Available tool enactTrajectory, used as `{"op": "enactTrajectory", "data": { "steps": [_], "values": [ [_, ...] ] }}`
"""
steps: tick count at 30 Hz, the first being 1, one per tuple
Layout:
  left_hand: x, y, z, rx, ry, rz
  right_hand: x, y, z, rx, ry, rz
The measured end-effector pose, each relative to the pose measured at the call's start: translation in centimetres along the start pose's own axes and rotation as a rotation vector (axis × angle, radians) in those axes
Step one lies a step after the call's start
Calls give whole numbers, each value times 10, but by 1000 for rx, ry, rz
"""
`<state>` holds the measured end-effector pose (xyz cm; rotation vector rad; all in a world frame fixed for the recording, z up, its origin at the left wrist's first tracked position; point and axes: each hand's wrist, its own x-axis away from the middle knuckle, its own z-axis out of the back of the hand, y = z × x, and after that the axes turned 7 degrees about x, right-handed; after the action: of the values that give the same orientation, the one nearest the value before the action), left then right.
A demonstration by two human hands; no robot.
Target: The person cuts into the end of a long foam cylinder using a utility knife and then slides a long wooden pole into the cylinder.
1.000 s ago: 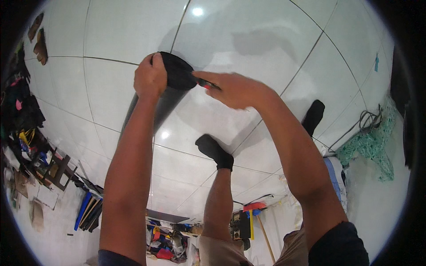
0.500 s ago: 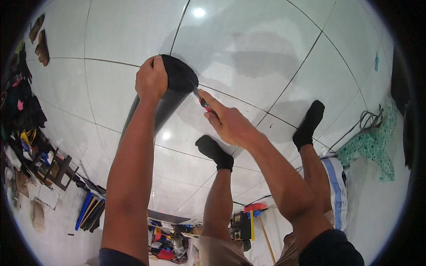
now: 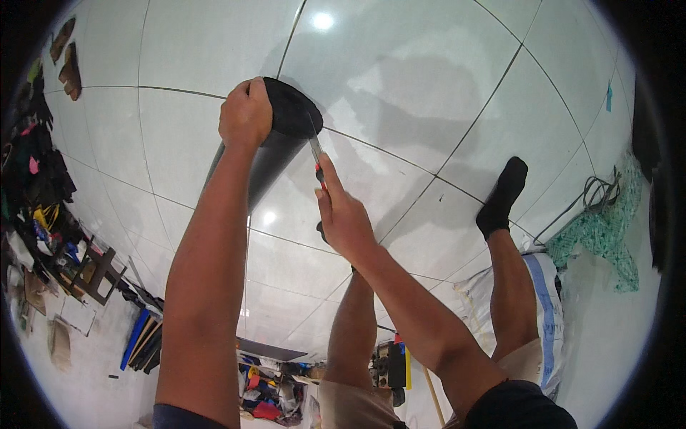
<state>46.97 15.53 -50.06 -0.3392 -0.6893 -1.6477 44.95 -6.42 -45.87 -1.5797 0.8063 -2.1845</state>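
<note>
A black roll of sheet material [image 3: 277,166] slants over the tiles, its dark end [image 3: 291,107] turned up and away from me. My left hand [image 3: 246,116] is closed on the left edge of that end, fingers wrapped over it and the thumb on top. In my right hand [image 3: 346,220] is a utility knife [image 3: 319,171] with a red and black handle. Its bare blade points up and touches, or nearly touches, the right rim of the roll's dark end. The left forearm hides part of the roll.
Below the hands are white glossy floor tiles [image 3: 193,50] and my feet in black socks [image 3: 506,187]. A white sack with a blue stripe [image 3: 544,314] and green plastic sheeting [image 3: 597,239] lie at right. Piled clutter [image 3: 50,179] runs along the left, with brown sandals [image 3: 70,71] above.
My right hand has drawn down and to the left, turning the knife more upright and showing more blade. The left hand keeps its hold, and the roll's end has shifted slightly.
</note>
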Motion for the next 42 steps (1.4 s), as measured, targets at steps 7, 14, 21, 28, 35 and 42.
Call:
{"op": "enactTrajectory", "data": {
  "steps": [7, 14, 21, 28, 35, 42],
  "values": [
    [-1, -1, -5, 16, 0, -4, -14, -14, 5, -34, 54, 8],
    [-1, 1, -2, -106, 31, -80, 46, 32, 96, 45, 121, 103],
    [103, 3, -2, 53, 340, -425, 155, 65, 217, 122, 52, -218],
    [397, -150, 22, 178, -325, 253, 253, -8, 272, 158, 261, 128],
    [654, -132, 103, 464, -270, 468, 343, -124, 336, 280, 34, 255],
    [702, -90, 138, 1108, 97, 477, 421, -286, 300, 230, -344, 399]
  ]
}}
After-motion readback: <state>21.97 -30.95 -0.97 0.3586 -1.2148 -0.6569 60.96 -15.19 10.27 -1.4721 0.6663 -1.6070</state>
